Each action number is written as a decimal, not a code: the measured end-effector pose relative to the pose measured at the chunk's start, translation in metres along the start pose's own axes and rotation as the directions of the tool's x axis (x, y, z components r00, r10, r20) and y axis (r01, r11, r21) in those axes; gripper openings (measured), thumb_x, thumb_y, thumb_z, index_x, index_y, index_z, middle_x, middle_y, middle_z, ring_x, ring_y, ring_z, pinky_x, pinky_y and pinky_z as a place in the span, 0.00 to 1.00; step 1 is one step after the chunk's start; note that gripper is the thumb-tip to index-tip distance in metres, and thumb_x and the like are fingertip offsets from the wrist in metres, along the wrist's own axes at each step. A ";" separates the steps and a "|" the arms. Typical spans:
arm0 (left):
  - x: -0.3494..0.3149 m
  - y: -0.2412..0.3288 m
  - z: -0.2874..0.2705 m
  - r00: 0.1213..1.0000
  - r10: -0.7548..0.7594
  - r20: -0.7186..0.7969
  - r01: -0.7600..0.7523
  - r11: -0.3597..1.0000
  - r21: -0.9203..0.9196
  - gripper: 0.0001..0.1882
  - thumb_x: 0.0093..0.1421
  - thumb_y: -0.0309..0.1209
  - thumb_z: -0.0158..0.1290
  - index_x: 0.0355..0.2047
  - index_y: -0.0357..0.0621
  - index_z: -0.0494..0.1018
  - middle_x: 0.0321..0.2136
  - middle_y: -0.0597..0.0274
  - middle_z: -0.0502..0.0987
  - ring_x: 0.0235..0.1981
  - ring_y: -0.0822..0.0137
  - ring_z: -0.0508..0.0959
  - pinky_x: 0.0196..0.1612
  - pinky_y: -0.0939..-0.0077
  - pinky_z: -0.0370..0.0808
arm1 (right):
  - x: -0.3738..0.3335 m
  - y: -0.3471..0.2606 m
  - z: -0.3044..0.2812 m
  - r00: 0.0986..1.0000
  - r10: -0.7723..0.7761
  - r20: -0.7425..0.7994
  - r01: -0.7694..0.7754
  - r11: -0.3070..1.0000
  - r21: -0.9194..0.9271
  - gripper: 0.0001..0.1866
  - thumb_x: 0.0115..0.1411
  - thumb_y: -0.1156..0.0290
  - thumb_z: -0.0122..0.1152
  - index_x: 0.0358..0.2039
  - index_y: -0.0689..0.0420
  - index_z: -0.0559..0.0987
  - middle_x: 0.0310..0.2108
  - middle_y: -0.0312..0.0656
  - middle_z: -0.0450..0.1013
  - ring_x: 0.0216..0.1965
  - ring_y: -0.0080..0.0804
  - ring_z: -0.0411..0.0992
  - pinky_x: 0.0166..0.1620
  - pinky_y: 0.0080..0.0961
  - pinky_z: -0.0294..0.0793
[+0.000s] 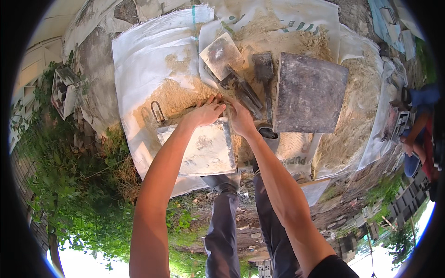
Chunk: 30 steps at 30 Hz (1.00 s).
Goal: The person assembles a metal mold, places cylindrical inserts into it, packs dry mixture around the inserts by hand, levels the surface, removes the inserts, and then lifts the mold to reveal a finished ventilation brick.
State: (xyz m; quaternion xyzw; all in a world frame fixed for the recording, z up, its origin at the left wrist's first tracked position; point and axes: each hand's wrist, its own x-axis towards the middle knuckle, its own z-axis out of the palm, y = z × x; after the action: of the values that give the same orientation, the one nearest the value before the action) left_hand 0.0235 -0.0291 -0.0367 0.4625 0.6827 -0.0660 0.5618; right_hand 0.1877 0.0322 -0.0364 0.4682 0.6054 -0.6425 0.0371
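A pale, dust-covered square slab [204, 150] with a metal-edged rim lies before me on white sacking. My left hand [208, 112] reaches over its far edge, fingers bent and close together at the far right corner. Beside it, my right hand [241, 118] has its fingers curled inward at that corner, nearly touching the left. What the fingertips grip is hidden by the hands. A U-shaped metal handle [157, 112] stands up at the slab's far left. Just beyond my right hand lie a square-plated tool [222, 54], dark bars [250, 97] and a dark flat-bladed tool [264, 69].
A large dark square plate [310, 92] lies to the right on sandy sacking [354, 106]. A dark-mouthed container [268, 133] stands near my right forearm. Plants [79, 176] grow at the left. Another person [419, 134] sits at the far right.
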 end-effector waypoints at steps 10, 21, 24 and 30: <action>-0.127 -0.085 -0.003 0.927 -0.164 -0.337 0.195 0.979 0.058 0.30 0.70 0.49 0.25 0.60 0.40 0.60 0.61 0.46 0.60 0.61 0.48 0.62 0.62 0.61 0.59 | -0.042 0.062 0.009 0.955 0.264 0.136 -0.274 0.960 0.055 0.21 0.64 0.73 0.40 0.58 0.57 0.66 0.56 0.54 0.67 0.57 0.50 0.65 0.56 0.37 0.64; -0.142 -0.125 0.234 0.812 -0.565 -0.145 -0.224 -0.073 -0.972 0.30 0.68 0.53 0.34 0.60 0.45 0.62 0.55 0.60 0.69 0.54 0.62 0.71 0.57 0.65 0.66 | -0.132 0.171 0.063 0.968 0.250 -0.024 -0.244 0.960 0.140 0.33 0.69 0.48 0.28 0.51 0.65 0.69 0.49 0.58 0.70 0.54 0.54 0.65 0.56 0.37 0.62; -0.144 -0.137 0.228 0.778 -0.608 -0.156 -0.331 -0.186 -0.925 0.28 0.68 0.50 0.33 0.60 0.44 0.62 0.55 0.61 0.70 0.53 0.63 0.72 0.55 0.66 0.69 | -0.143 0.157 0.092 0.935 0.281 -0.215 -0.249 0.954 0.166 0.37 0.68 0.44 0.30 0.58 0.68 0.65 0.57 0.57 0.64 0.61 0.48 0.59 0.62 0.32 0.54; -0.127 -0.144 0.227 0.843 -0.517 -0.148 -0.285 -0.197 -0.938 0.29 0.68 0.49 0.33 0.61 0.44 0.61 0.56 0.61 0.69 0.55 0.62 0.71 0.56 0.68 0.67 | -0.133 0.175 0.084 0.921 0.325 -0.216 -0.242 0.909 0.338 0.37 0.67 0.42 0.35 0.58 0.67 0.65 0.57 0.53 0.65 0.58 0.42 0.63 0.59 0.31 0.59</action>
State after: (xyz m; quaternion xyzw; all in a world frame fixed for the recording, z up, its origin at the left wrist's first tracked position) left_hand 0.0746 -0.3193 -0.0745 -0.2152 0.6380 0.5500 0.4940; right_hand 0.3228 -0.1513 -0.0949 0.6342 0.4230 -0.6468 -0.0239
